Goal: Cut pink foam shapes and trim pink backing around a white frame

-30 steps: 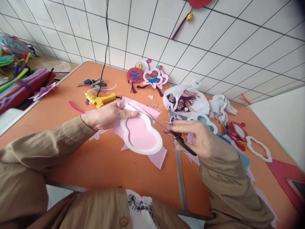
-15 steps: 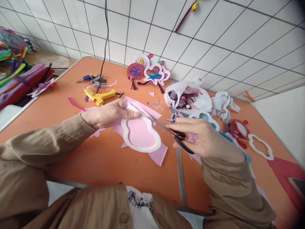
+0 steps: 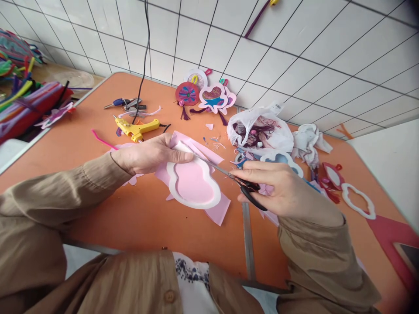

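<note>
My left hand (image 3: pixel 153 153) pinches the upper left of a pink foam sheet (image 3: pixel 218 211), thumb on top. A white gourd-shaped foam frame (image 3: pixel 193 203) lies on that sheet, with pink showing through its opening. My right hand (image 3: pixel 278 187) is closed on black-handled scissors (image 3: pixel 250 192). Their blades reach left along the frame's upper edge, into the pink sheet near my left thumb. The blade tips are hard to make out. The sheet is held above the orange table (image 3: pixel 140 218).
A yellow glue gun (image 3: pixel 135 129) lies at the back left, its black cord rising, beside keys (image 3: pixel 131 104). Decorated foam ornaments (image 3: pixel 212 97) rest against the tiled wall. A white plastic bag (image 3: pixel 262 128) and a white foam ring (image 3: pixel 358 200) are on the right.
The scissors have barely shifted, and their handles look slightly different in angle. Both hands keep their holds on the sheet and scissors. The view has tilted a little.
</note>
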Demonstrator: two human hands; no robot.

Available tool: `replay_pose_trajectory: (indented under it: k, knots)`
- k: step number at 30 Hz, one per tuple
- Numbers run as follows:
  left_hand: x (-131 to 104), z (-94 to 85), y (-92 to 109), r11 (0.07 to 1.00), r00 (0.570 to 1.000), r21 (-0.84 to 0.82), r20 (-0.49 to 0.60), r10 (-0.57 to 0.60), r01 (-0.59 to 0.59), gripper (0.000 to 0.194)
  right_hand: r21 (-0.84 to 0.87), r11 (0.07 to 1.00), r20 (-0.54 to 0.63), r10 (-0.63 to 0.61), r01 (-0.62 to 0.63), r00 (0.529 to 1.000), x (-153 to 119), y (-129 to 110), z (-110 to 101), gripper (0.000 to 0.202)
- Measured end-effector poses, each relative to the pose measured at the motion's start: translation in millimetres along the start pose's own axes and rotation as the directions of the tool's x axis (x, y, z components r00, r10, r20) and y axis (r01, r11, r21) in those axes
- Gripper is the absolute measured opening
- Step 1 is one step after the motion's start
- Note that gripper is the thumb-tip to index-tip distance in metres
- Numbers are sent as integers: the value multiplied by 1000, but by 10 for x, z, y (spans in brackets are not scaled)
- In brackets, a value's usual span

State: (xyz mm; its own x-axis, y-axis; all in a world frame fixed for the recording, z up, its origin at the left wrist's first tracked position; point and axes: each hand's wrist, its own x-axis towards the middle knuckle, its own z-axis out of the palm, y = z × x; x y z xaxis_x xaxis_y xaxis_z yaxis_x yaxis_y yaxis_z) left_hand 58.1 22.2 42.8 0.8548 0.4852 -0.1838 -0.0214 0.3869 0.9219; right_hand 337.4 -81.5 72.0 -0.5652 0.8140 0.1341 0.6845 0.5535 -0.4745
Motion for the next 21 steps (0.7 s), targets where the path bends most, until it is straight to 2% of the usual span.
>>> replay_pose_trajectory:
  k: [11, 21]
  knots:
    - [7, -26, -28, 1000, 1000, -12, -4, 22, -22, 30, -76, 997, -26, -25, 23, 999, -7, -9, 4, 19]
    - [3, 25, 9, 1000, 1000, 8, -11, 25, -25, 36, 48, 999, 11, -1, 0, 1000, 3, 14, -5, 16]
